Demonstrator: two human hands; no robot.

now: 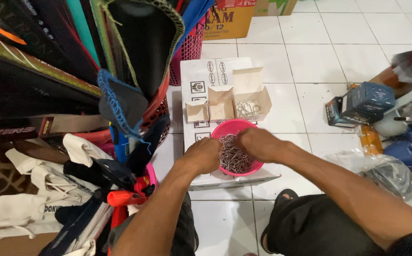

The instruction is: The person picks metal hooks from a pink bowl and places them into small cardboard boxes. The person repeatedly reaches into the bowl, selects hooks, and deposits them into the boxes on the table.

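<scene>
Both hands, left hand point(205, 155) and right hand point(259, 143), reach into the round pink plastic bowl point(258, 165). The curled fingers point(214, 163) touch the pile of thin metal wire hooks point(233, 156); whether they grip any cannot be told.

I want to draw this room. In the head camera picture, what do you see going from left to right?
White cloth bags → left hand → pink bowl of metal hooks → right hand → dark blue boxes

Pink bowl point(258, 166), silvery metal hooks point(234, 159), white box point(201, 78).
</scene>
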